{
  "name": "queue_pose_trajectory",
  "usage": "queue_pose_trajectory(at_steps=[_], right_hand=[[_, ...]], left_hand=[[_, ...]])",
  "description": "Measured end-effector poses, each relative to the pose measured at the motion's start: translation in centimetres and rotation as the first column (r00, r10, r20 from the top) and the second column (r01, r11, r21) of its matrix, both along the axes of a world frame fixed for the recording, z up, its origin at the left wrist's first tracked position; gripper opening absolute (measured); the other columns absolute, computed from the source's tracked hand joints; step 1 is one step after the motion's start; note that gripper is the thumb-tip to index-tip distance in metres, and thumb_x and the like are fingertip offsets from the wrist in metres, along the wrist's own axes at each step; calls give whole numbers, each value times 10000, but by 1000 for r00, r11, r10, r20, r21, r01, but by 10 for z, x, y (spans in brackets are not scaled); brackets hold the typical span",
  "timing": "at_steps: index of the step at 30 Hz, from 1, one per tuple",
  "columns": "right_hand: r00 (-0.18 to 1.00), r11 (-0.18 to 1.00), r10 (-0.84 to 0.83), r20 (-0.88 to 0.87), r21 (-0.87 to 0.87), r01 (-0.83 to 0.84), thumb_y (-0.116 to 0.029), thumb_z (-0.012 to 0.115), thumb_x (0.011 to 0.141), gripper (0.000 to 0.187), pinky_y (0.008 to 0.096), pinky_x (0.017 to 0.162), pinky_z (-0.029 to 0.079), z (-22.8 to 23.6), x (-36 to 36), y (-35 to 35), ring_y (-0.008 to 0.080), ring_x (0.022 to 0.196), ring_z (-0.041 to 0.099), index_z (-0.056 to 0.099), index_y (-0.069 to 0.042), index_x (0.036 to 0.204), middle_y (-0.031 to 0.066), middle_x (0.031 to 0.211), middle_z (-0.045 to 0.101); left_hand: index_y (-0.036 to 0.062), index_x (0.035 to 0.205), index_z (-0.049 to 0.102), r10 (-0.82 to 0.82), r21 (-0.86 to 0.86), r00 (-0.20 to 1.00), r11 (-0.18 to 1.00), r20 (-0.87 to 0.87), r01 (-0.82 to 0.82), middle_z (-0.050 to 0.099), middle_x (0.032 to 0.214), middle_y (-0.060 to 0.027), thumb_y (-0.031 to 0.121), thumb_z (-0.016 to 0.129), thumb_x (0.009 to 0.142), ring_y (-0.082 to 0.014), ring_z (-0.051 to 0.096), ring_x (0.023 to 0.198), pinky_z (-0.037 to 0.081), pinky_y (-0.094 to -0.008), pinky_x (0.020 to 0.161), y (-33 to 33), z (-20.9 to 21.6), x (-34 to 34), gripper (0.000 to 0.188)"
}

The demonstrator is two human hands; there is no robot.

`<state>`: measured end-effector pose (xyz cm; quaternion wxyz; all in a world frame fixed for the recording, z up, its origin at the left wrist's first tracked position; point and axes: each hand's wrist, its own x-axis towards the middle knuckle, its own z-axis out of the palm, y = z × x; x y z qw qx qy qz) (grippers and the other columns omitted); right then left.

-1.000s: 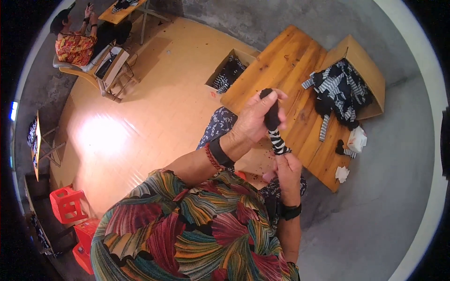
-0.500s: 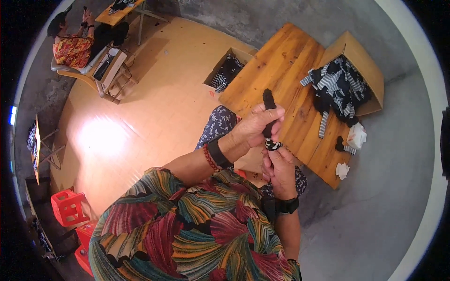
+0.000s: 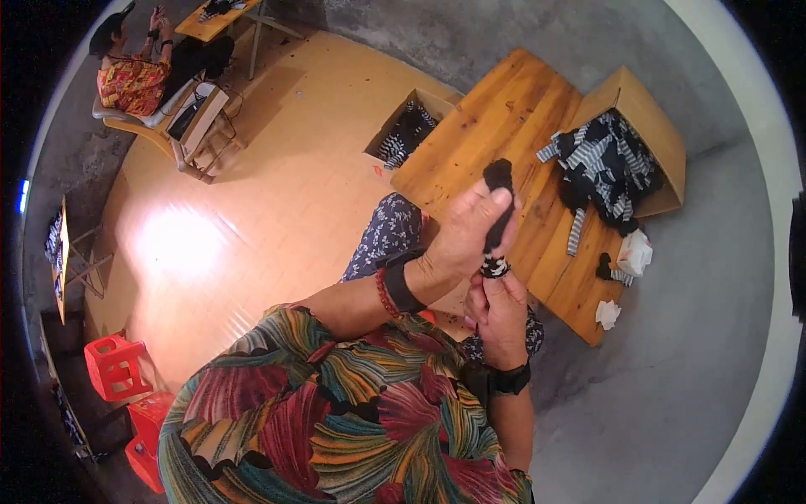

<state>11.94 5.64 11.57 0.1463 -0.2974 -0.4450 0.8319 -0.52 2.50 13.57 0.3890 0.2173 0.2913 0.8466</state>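
Gripping a black sock [image 3: 499,210] with a striped cuff, the left hand [image 3: 467,235] is clenched around its upper part while the right hand [image 3: 499,307] pinches the cuff end just below. Both hold it in the air above the wooden table [image 3: 495,126], near a pile of striped socks [image 3: 600,168] spilling from a cardboard box [image 3: 651,126].

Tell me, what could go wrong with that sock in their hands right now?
The sock is held in mid-air, above the table, pinched between the left hand and the right hand; if either grip slackens, it might drop to the floor. The heap of socks spills out of its box by the table's edge, so a stray elbow could tip some off. A loose sock near that edge could slide off too.
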Motion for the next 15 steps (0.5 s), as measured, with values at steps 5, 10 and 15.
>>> queue_pose_trajectory(at_steps=[5, 10, 15], right_hand=[[991, 985, 129, -37, -112, -132, -242, 491, 875, 205, 214, 355, 246, -1, -1, 5, 60, 371, 295, 508, -49, 808, -19, 508, 381], [991, 998, 51, 122, 37, -56, -242, 497, 881, 248, 174, 405, 227, 1, 5, 3, 33, 437, 310, 539, -20, 778, -43, 534, 393], [979, 960, 35, 200, 266, -89, -210, 513, 873, 242, 178, 421, 246, -5, 13, 12, 26, 464, 334, 566, -10, 748, -51, 542, 398]], left_hand=[[62, 833, 443, -93, -8, 996, 996, -8, 93, 434, 532, -19, 275, 462, 876, -108, 412, 431, 334, -222, 416, -1, -12, -6, 219], [50, 856, 463, -7, -103, 981, 994, 194, 27, 492, 584, -59, 221, 466, 874, -151, 478, 459, 403, -247, 442, -1, 5, -13, 172], [45, 832, 476, -109, 37, 975, 994, 192, 104, 485, 564, -70, 217, 464, 876, -172, 484, 451, 405, -272, 431, -1, 4, -21, 178]])
